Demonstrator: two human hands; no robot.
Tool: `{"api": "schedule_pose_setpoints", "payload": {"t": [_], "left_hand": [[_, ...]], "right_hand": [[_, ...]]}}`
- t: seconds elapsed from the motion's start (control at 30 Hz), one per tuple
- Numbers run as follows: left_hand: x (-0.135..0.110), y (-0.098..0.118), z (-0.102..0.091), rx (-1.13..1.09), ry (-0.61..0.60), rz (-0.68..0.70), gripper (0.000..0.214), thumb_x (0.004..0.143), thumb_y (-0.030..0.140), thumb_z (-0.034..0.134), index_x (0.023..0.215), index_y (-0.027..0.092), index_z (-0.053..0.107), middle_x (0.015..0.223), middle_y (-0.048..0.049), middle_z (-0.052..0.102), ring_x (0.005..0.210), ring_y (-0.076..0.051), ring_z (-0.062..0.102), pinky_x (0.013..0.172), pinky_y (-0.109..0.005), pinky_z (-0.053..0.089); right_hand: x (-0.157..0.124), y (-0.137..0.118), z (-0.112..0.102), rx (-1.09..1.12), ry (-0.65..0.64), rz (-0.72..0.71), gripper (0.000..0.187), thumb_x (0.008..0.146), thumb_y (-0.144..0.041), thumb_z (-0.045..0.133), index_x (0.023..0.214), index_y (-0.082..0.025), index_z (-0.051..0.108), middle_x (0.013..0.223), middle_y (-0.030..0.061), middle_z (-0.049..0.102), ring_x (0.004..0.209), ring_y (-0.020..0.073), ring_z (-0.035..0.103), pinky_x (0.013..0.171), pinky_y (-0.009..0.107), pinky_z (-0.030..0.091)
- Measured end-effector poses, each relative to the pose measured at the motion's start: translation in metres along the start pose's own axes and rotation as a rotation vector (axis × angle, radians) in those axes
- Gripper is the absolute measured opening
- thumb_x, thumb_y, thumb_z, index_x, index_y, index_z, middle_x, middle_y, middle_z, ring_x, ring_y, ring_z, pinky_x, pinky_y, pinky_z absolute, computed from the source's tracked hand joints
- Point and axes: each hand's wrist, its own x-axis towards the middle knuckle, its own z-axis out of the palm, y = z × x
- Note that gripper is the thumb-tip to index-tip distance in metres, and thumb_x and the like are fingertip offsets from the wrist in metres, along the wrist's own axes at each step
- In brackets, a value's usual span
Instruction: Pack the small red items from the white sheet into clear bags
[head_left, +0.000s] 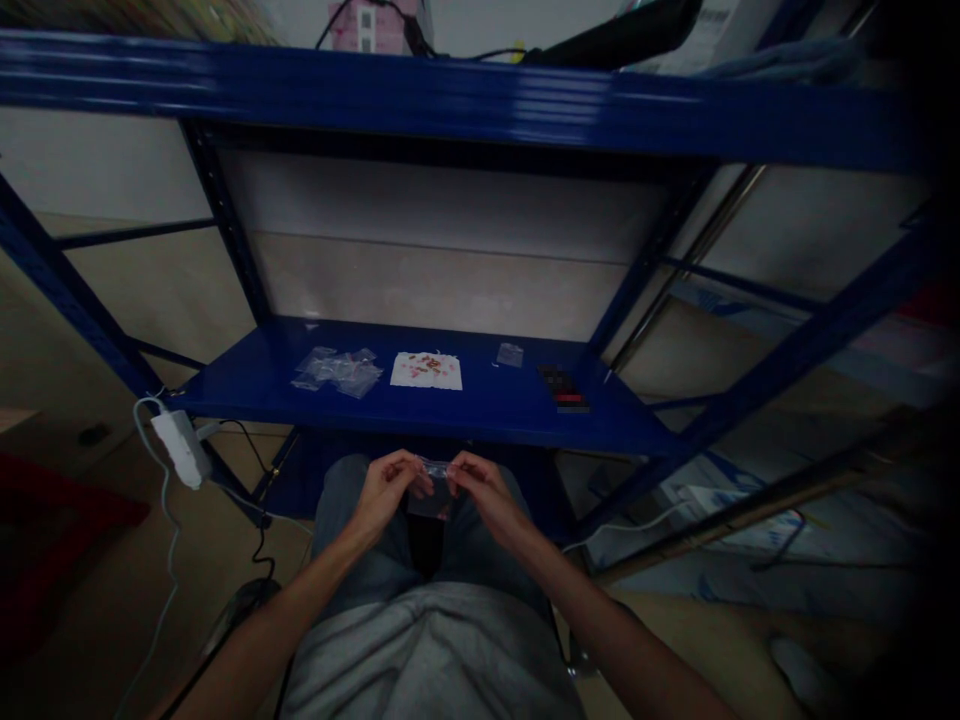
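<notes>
Clear plastic baggie (429, 500) is held over the lap (341, 525), top edge pinched in the fingertips of left hand (391, 480) and right hand (482, 482). Beyond, on a blue shelf (487, 412), a bunch of see-through bags (339, 371) and a white sheet (450, 379) with little reddish bits (430, 365) are laid out.

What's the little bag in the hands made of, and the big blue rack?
The little bag looks like thin, clear plastic: it's see-through, with shiny glints along its top. The blue rack is probably metal with glossy paint, because its smooth surface reflects light.
</notes>
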Motion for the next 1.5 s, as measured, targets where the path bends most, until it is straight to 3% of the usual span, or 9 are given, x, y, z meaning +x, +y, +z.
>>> {"api": "schedule_pose_setpoints", "payload": {"t": [0.13,0.37,0.7,0.9,1.03,1.17,1.4,1.5], "left_hand": [[-0.004,0.0,0.002,-0.009,0.028,0.026,0.021,0.086,0.034,0.059,0.082,0.014,0.062,0.07,-0.0048,0.069,0.062,-0.017,0.067,0.059,-0.026,0.049],[-0.005,0.002,0.005,0.052,-0.086,0.021,0.025,0.087,0.036,0.059,0.079,0.013,0.062,0.067,-0.0044,0.068,0.06,-0.015,0.063,0.06,-0.025,0.047],[-0.011,-0.004,0.013,0.071,-0.123,0.044,0.024,0.089,0.036,0.057,0.08,0.014,0.064,0.068,-0.0039,0.067,0.065,-0.016,0.062,0.063,-0.025,0.045],[-0.006,-0.006,0.009,0.15,-0.162,0.032,0.026,0.088,0.038,0.058,0.077,0.015,0.061,0.064,-0.0016,0.064,0.061,-0.014,0.059,0.061,-0.024,0.043],[-0.008,0.0,0.007,0.186,-0.138,0.036,0.025,0.088,0.037,0.058,0.081,0.014,0.066,0.066,-0.0026,0.065,0.062,-0.014,0.058,0.062,-0.024,0.042],[-0.006,0.003,0.006,0.167,-0.087,0.026,0.024,0.086,0.035,0.061,0.083,0.014,0.07,0.066,-0.0033,0.066,0.063,-0.015,0.058,0.062,-0.024,0.042],[-0.005,-0.006,0.005,0.191,0.023,0.005,0.025,0.08,0.037,0.067,0.085,0.015,0.075,0.069,-0.0039,0.067,0.062,-0.015,0.059,0.056,-0.023,0.043],[-0.006,-0.01,0.006,0.202,0.013,-0.003,0.023,0.078,0.037,0.069,0.084,0.015,0.075,0.072,-0.004,0.068,0.063,-0.015,0.06,0.056,-0.023,0.045]], "right_hand": [[-0.003,0.0,0.003,0.027,0.014,-0.003,0.021,0.081,-0.036,0.064,0.071,-0.019,0.059,0.063,-0.0023,0.053,0.061,0.0129,0.047,0.061,0.025,0.037],[-0.008,-0.007,0.012,0.004,-0.012,0.06,0.025,0.085,-0.042,0.058,0.071,-0.021,0.057,0.063,-0.0023,0.055,0.059,0.0142,0.05,0.059,0.026,0.04],[-0.012,-0.004,0.018,-0.022,-0.003,0.055,0.028,0.081,-0.043,0.063,0.067,-0.019,0.06,0.058,-0.0016,0.054,0.054,0.0126,0.049,0.049,0.023,0.035],[-0.009,-0.008,0.017,-0.029,-0.124,0.04,0.03,0.085,-0.046,0.059,0.073,-0.018,0.059,0.061,-0.0013,0.057,0.055,0.012,0.049,0.055,0.024,0.037],[-0.007,-0.009,0.014,-0.104,-0.082,-0.007,0.032,0.083,-0.048,0.062,0.07,-0.019,0.058,0.059,-0.0028,0.052,0.054,0.0111,0.045,0.054,0.024,0.035],[-0.003,-0.006,0.012,-0.117,0.02,0.043,0.035,0.075,-0.05,0.068,0.063,-0.02,0.054,0.055,-0.0037,0.049,0.052,0.0114,0.043,0.05,0.023,0.033],[0.001,0.003,0.007,-0.015,-0.001,0.126,0.037,0.069,-0.053,0.072,0.062,-0.019,0.058,0.052,-0.0013,0.059,0.046,0.0113,0.049,0.047,0.024,0.037],[0.001,0.003,0.002,-0.027,-0.018,0.121,0.036,0.068,-0.051,0.074,0.063,-0.017,0.062,0.053,-0.0001,0.062,0.045,0.0121,0.053,0.047,0.024,0.038]]}}
